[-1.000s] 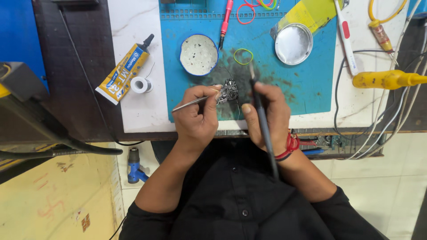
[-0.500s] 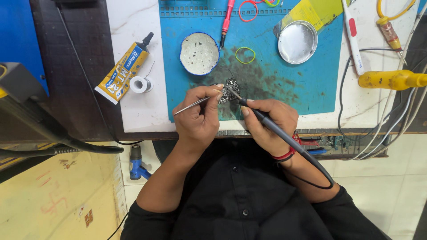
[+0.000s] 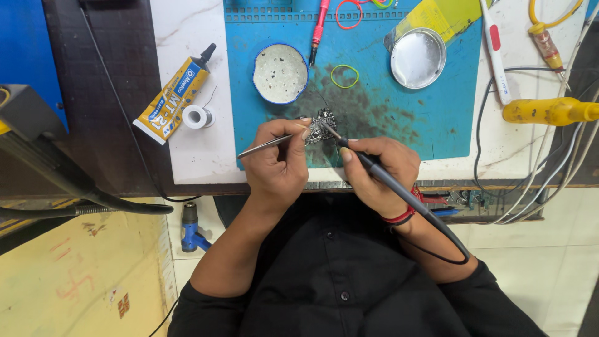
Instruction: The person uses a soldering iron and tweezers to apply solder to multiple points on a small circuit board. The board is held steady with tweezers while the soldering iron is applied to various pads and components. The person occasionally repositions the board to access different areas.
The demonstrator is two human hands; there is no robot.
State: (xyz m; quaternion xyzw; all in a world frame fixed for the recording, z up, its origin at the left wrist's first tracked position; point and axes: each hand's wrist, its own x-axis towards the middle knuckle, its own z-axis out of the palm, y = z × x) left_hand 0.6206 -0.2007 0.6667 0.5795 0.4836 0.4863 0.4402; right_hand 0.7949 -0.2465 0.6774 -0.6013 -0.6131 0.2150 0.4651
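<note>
— Head view, centre of the frame: where does the small circuit board (image 3: 321, 126) sit?

— On the lower edge of the blue work mat (image 3: 387, 118), just above both hands. The left hand (image 3: 277, 165) is closed around a pair of tweezers (image 3: 265, 146) whose long axis runs from lower left up to the right, tips meeting the board's left side. The left fingertips touch the board as well.

— And the other hand?

— The right hand (image 3: 374, 171) is clamped pen-fashion on a dark soldering iron (image 3: 380, 178). Its shaft slants from lower right to upper left, tip resting at the board's right edge, cable trailing off toward the lower right over the wrist. So the board lies up and left of the right hand, up and right of the left; the left is the closer.

— What lies around it?

— Above the board, a round tin (image 3: 281, 73) with whitish residue and a green rubber band (image 3: 344, 76). Toward the upper right, a shiny metal lid (image 3: 417, 58). Left of the mat, on the white surface, a yellow glue tube (image 3: 171, 100) with a small solder spool (image 3: 198, 117) just beside it. At far right, a yellow-handled tool (image 3: 549, 111) among loose cables.
</note>
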